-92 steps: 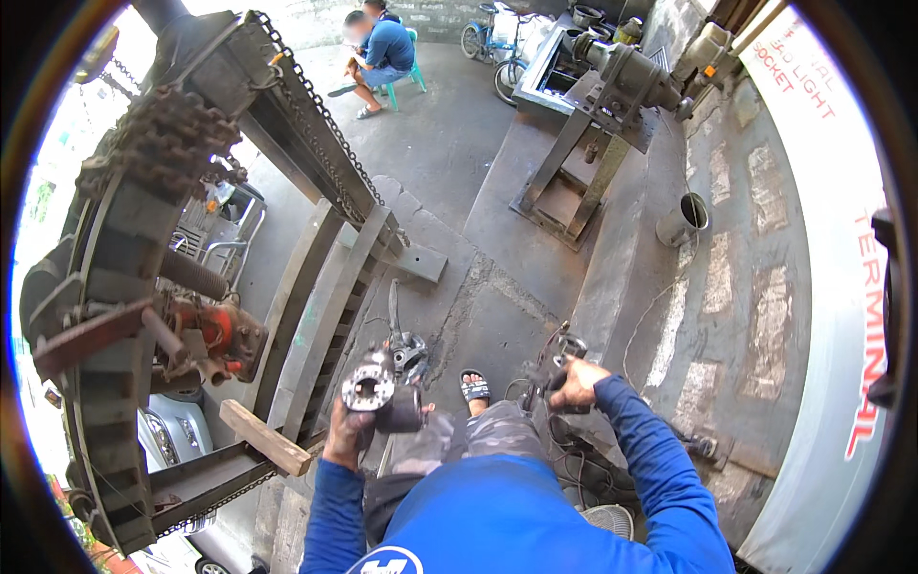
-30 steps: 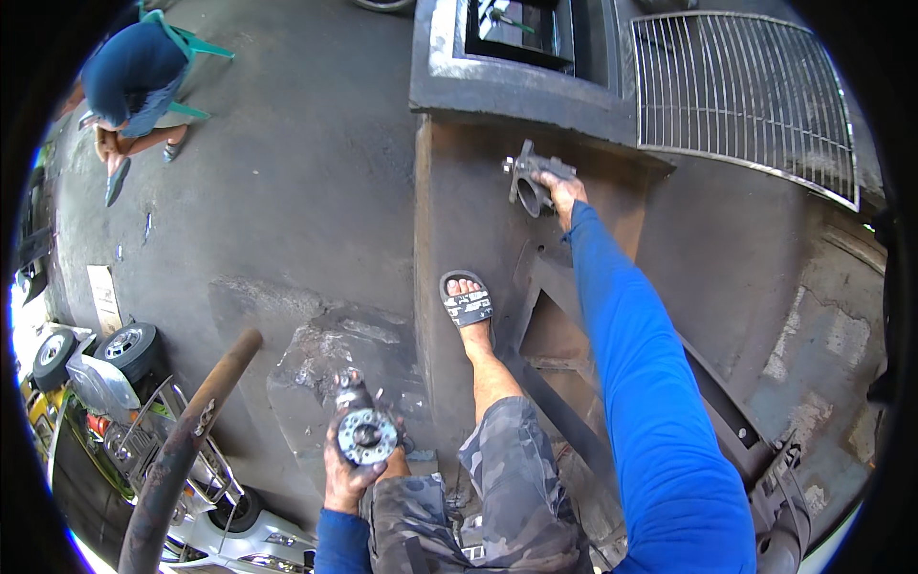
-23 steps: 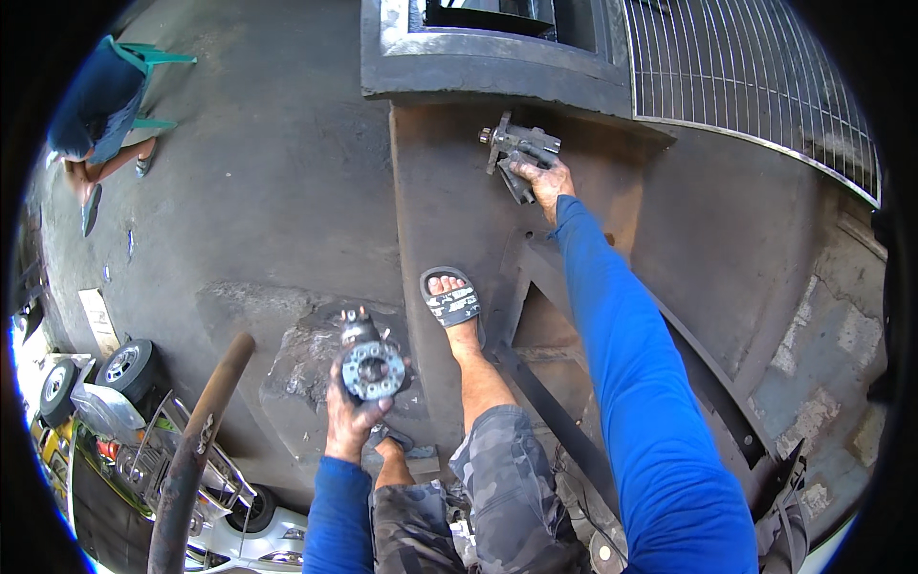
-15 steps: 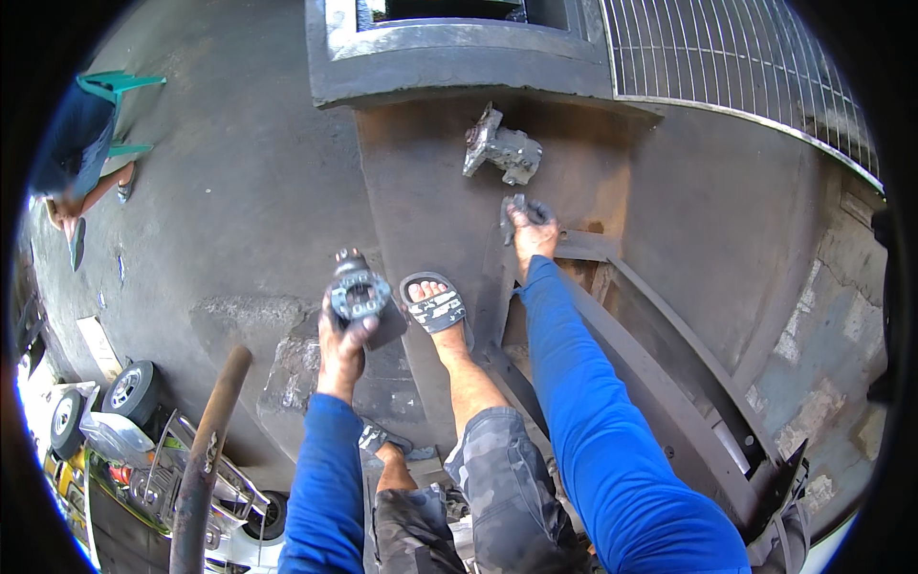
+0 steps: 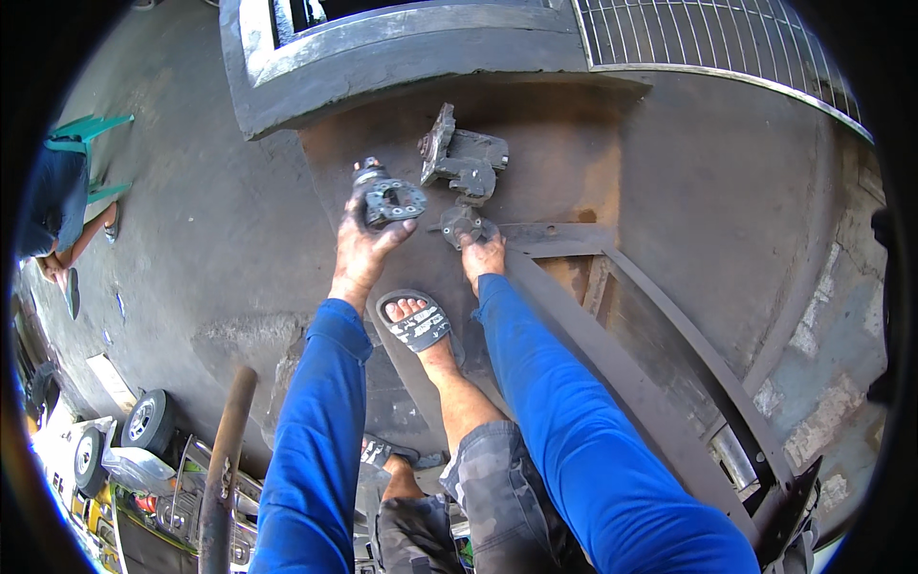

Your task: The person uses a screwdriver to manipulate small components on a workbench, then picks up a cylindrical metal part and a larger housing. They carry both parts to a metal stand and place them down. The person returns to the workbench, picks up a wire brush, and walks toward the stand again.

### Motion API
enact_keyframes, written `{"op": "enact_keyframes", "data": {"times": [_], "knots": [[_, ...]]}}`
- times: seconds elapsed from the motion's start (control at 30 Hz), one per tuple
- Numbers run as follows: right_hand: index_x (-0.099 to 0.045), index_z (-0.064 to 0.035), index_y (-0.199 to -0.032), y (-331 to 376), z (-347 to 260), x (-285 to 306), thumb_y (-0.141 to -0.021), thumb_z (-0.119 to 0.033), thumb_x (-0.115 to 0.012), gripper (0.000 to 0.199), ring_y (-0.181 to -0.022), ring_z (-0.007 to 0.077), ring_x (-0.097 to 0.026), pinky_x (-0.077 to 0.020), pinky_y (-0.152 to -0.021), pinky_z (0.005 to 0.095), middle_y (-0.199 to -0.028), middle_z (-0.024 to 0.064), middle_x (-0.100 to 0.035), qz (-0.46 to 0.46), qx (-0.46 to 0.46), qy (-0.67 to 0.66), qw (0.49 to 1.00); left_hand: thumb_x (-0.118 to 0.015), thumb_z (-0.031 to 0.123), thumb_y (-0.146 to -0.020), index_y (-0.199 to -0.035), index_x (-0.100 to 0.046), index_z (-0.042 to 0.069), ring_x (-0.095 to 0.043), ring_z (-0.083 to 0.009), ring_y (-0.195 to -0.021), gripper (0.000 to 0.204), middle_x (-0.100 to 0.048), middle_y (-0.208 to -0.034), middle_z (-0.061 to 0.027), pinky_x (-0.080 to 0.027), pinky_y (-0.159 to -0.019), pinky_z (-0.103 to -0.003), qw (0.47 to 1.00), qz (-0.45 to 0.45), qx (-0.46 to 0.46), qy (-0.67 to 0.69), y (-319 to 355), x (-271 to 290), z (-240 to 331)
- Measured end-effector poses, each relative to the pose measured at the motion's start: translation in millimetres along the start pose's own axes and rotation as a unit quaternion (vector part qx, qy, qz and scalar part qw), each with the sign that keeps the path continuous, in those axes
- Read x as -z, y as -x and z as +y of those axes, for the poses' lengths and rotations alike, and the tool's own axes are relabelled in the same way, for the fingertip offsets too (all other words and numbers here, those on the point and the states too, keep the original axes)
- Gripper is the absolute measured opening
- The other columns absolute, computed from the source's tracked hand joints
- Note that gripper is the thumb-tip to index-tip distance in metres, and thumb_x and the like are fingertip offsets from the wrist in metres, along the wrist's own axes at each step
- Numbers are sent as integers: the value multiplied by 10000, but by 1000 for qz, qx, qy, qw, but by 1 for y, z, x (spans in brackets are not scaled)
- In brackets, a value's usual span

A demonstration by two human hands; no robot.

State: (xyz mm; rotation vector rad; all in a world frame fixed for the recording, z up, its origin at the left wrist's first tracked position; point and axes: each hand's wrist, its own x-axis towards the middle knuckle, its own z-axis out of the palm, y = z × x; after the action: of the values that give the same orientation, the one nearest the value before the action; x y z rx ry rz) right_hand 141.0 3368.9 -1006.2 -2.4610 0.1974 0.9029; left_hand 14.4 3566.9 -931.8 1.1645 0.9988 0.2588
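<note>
Left hand (image 5: 361, 253) grips a round flanged metal part (image 5: 387, 201), held just above the dark steel plate (image 5: 574, 153). Right hand (image 5: 483, 258) rests fingers-down on a small round fitting (image 5: 461, 226) lying on the plate. Bracket casting (image 5: 464, 158) sits just beyond; sandalled foot (image 5: 418, 323) between the forearms, wire grate (image 5: 708, 38) at far right.

Outdoor repair yard: stained concrete floor (image 5: 191, 239), steel frame (image 5: 669, 383) right of the hands, metal grating (image 5: 708, 38) beyond, spare wheels (image 5: 143, 421) (lower left).
</note>
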Motion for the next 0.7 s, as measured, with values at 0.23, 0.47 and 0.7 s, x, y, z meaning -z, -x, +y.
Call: {"op": "enact_keyframes", "data": {"times": [0.23, 0.47, 0.7], "knots": [[-552, -36, -1456, -14, 24, -15, -833, -208, -782, 686, -1402, 430, -488, -394, -1191, 450, -1487, 283, -517, 3, -50, -158, 986, -912, 439, -634, -1443, -538, -18, -647, -341, -1233, 1001, -650, -1326, -218, -503, -1060, -430, 994, -54, -37, -85, -29, -52, -3], [-529, -6, -1468, -15, 33, -14, -832, -193, -775, 706, -1389, 419, -508, -406, -1183, 441, -1499, 278, -516, -17, -37, -171, 984, -843, 413, -727, -1422, -559, 28, -653, -261, -1160, 844, -690, -1250, -143, -510, -1023, -380, 986, -45, 43, 154, -34, -70, -22], [-437, -16, -1537, 17, -5, -11, -841, -183, -795, 801, -1438, 418, -453, -395, -1198, 448, -1555, 266, -435, 40, -31, -21, 999, -822, 324, -785, -1414, -570, 49, -648, -234, -1146, 731, -673, -1271, -116, -522, -1001, -384, 968, -36, 87, 235, -40, -44, -29]]}}
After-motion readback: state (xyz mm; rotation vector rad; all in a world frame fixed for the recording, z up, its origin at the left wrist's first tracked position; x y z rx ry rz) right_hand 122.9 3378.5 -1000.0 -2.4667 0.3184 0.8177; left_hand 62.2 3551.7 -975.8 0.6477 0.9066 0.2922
